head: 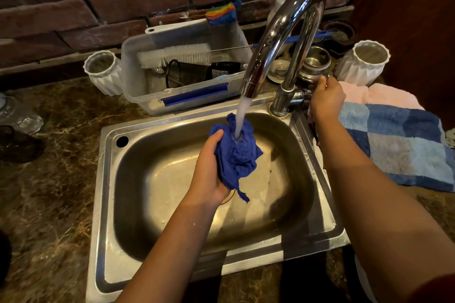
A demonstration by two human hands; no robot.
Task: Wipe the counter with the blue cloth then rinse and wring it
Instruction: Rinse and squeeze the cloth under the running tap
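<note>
My left hand (209,170) grips the bunched blue cloth (236,152) over the steel sink (105,204). Water pours from the curved chrome faucet (283,29) straight onto the top of the cloth. A corner of the cloth hangs down below my palm. My right hand (325,98) is curled round the faucet's side handle, which it mostly hides, at the tap's base. The brown marbled counter (49,179) surrounds the sink.
Behind the sink stands a clear plastic bin (138,86) with brushes and a mesh cup. White ribbed vases (103,71) (364,61) flank it. A blue checked towel (398,142) and a pink cloth (379,96) lie at right. Glassware (27,120) sits at the far left.
</note>
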